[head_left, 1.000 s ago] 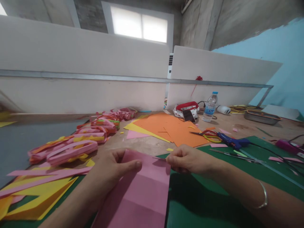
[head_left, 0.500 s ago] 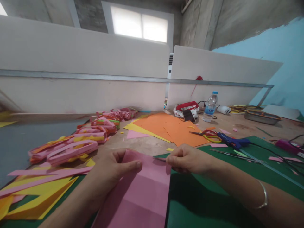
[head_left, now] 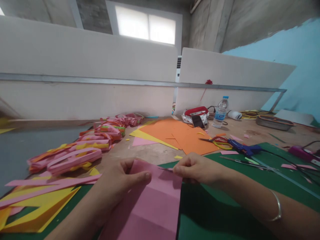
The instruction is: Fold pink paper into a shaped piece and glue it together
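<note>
A creased pink paper sheet (head_left: 155,203) lies on the green cutting mat (head_left: 225,206) right in front of me. My left hand (head_left: 120,181) pinches its far left edge, thumb on top and fingers curled behind. My right hand (head_left: 197,168) pinches the far right corner with closed fingers; a bangle sits on that wrist. Both hands grip the sheet's far edge, which is lifted slightly off the mat.
Folded pink and yellow paper strips (head_left: 75,156) pile up at the left, with yellow sheets (head_left: 42,210) near me. Orange sheets (head_left: 180,135), scissors (head_left: 220,143), a blue glue gun (head_left: 242,148), a water bottle (head_left: 220,111), a red pouch (head_left: 196,115) and a metal tray (head_left: 273,121) lie beyond.
Both hands and the pink sheet have shifted only slightly; the grip on the sheet's far edge is the same.
</note>
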`<action>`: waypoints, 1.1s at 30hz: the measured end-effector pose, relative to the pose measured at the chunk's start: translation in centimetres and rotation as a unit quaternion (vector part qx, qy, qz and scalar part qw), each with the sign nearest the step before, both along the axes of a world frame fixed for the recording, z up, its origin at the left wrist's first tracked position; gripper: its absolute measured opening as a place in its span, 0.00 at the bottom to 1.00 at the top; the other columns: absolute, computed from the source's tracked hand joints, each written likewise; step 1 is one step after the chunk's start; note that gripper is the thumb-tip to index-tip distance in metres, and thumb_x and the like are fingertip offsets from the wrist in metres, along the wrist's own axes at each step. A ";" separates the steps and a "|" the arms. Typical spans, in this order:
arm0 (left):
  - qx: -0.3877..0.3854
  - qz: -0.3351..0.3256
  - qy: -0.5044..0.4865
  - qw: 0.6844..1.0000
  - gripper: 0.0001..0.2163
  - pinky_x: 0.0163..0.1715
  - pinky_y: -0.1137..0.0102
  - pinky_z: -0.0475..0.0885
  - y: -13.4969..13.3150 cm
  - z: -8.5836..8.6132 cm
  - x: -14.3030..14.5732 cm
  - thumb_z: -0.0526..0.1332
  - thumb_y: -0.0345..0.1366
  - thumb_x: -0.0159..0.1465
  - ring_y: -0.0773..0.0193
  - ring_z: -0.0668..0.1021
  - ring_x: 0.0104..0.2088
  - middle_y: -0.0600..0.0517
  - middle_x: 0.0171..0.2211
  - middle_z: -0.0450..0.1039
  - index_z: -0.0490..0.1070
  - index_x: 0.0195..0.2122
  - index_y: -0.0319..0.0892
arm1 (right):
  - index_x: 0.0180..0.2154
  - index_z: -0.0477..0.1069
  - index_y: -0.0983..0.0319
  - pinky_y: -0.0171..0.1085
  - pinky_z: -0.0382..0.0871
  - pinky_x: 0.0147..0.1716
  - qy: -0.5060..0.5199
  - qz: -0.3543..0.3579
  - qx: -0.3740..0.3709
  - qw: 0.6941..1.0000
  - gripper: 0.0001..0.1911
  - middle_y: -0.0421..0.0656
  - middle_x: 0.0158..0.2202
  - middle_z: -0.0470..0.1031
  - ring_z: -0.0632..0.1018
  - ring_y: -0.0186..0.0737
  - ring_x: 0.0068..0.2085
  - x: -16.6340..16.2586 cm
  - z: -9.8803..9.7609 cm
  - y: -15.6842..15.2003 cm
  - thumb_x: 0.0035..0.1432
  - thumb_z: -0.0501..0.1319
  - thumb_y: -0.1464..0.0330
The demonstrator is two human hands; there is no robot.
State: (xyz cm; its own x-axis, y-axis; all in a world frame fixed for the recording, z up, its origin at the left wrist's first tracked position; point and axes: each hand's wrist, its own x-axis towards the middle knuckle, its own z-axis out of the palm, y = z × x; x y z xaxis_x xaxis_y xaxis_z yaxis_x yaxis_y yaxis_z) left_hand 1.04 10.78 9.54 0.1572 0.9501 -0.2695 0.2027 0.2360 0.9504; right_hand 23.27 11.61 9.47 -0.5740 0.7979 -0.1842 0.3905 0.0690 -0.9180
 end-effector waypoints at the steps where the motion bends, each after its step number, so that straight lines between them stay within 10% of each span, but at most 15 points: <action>1: 0.006 0.002 0.003 1.000 0.10 0.24 0.69 0.73 0.0 0.0 0.0 0.68 0.37 0.46 0.55 0.80 0.26 0.49 0.24 0.80 0.75 0.29 0.41 | 0.19 0.60 0.64 0.31 0.46 0.17 -0.001 -0.001 0.000 1.000 0.23 0.34 0.18 0.55 0.55 0.26 0.19 0.0 0.0 0.0 0.57 0.55 0.54; 33: 0.038 -0.020 0.054 0.998 0.11 0.24 0.68 0.71 0.4 -0.9 -0.2 0.66 0.40 0.46 0.54 0.79 0.27 0.49 0.24 0.79 0.75 0.30 0.41 | 0.18 0.62 0.64 0.32 0.43 0.18 0.003 -0.027 -0.008 1.000 0.22 0.33 0.16 0.51 0.52 0.26 0.19 -0.4 -0.2 -0.1 0.57 0.56 0.57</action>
State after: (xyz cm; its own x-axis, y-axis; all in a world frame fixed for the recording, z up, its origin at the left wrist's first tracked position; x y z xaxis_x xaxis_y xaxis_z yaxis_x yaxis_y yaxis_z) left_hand 0.89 11.21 8.68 0.1687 0.9622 -0.2137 0.3120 0.1535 0.9376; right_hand 22.84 11.49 9.26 -0.5315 0.8246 -0.1938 0.3869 0.0327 -0.9216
